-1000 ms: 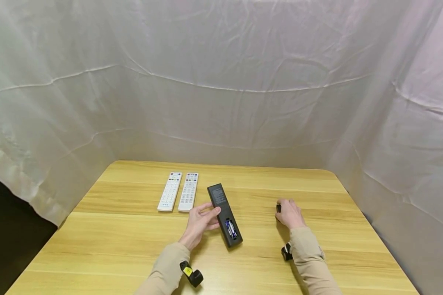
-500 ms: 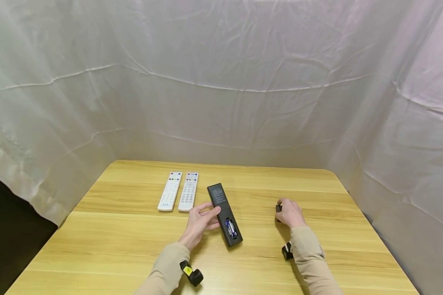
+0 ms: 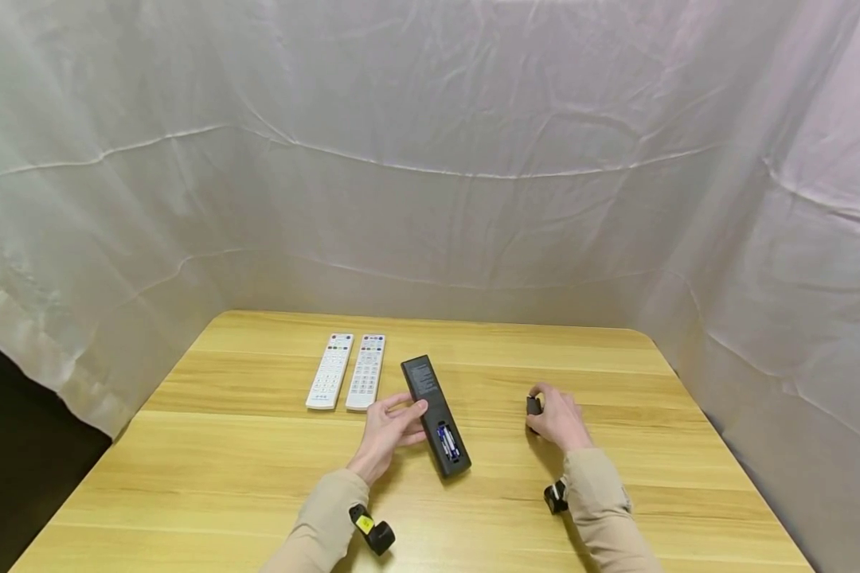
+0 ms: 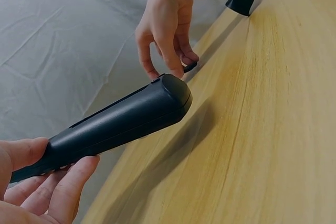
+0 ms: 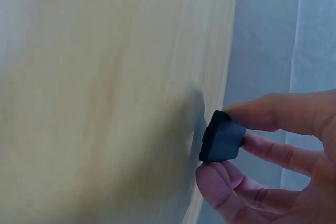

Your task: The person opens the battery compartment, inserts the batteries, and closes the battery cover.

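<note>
A black remote control (image 3: 423,380) is held by my left hand (image 3: 387,434), thumb on its back and fingers beneath. Its back faces up, and the bare battery compartment at the near end shows blue-and-white batteries (image 3: 448,443). In the left wrist view the remote (image 4: 126,113) tilts above the table, casting a shadow. To the right, my right hand (image 3: 560,418) pinches a small black battery cover (image 3: 533,406) by its edges. Seen from the right wrist, that cover (image 5: 226,139) sits between thumb and fingertips, just off the wood.
Two white remote controls (image 3: 330,372) lie side by side, buttons up, left of the black one. The wooden table (image 3: 222,477) has pale curtains (image 3: 430,223) behind it and at both sides. Each wrist wears a small black camera (image 3: 373,532).
My right hand has shifted slightly left with the battery cover, and more of the cover now shows. The left hand and the black remote control stay almost still.
</note>
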`<state>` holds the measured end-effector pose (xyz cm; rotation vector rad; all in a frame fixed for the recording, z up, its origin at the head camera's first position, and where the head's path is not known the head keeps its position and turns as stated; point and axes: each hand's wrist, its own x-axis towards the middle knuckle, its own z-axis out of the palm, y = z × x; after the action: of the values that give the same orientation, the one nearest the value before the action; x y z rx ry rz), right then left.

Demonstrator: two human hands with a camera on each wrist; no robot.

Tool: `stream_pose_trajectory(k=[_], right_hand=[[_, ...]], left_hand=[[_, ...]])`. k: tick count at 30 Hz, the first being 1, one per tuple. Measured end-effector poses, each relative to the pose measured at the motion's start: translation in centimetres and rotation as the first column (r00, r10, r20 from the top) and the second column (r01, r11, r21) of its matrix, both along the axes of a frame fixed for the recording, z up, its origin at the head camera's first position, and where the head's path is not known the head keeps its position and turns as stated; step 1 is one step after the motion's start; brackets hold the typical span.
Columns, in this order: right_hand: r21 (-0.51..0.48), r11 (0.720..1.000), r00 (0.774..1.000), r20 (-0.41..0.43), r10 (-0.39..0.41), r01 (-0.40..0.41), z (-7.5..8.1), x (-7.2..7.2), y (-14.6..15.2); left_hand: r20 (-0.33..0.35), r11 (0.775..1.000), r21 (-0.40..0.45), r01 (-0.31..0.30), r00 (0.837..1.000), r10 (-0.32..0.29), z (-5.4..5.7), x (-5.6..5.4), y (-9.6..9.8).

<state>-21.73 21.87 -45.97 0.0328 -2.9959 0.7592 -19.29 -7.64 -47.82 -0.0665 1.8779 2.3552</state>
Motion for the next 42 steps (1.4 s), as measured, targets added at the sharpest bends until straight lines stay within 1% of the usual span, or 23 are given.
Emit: stream_pose_trajectory(k=[5,13,15,25,31,36,42], right_hand=[[-0.054,0.999,1.0,-0.019,0.006,-0.007,0.0,0.5,-0.4],[-0.104,0.993,0.995,-0.093,0.039,-0.049,0.2,1.4,-1.0],[-0.112,0.992,0.992,-0.114,0.046,-0.059,0.3,1.6,-1.2],[-0.157,0.977,0.972,-0.207,0.112,-0.146,0.7,2.6,-3.2],[-0.181,0.959,0.952,-0.255,0.167,-0.216,0.4,3.0,-4.4],[-0.169,0.945,0.925,-0.313,0.217,-0.279,0.3,3.6,-5.3],[-0.171,0.923,0.898,-0.347,0.27,-0.343,0.4,4.3,-6.4]], left_hand=[[0.004,1.0,0.007,-0.003,1.0,0.003,0.0,0.0,0.0],[0.017,0.999,0.042,0.006,1.0,-0.007,-0.2,-0.2,0.0],[0.025,0.999,0.052,0.006,1.0,-0.008,-0.1,-0.3,0.0],[0.019,0.998,0.06,0.002,1.0,-0.003,0.1,0.0,0.1],[0.02,0.997,0.072,-0.003,1.0,0.002,0.1,0.0,0.2],[0.019,0.997,0.083,0.0,1.0,-0.002,0.0,-0.1,0.3],[0.017,0.996,0.091,-0.001,1.0,-0.001,0.0,-0.1,0.4]])
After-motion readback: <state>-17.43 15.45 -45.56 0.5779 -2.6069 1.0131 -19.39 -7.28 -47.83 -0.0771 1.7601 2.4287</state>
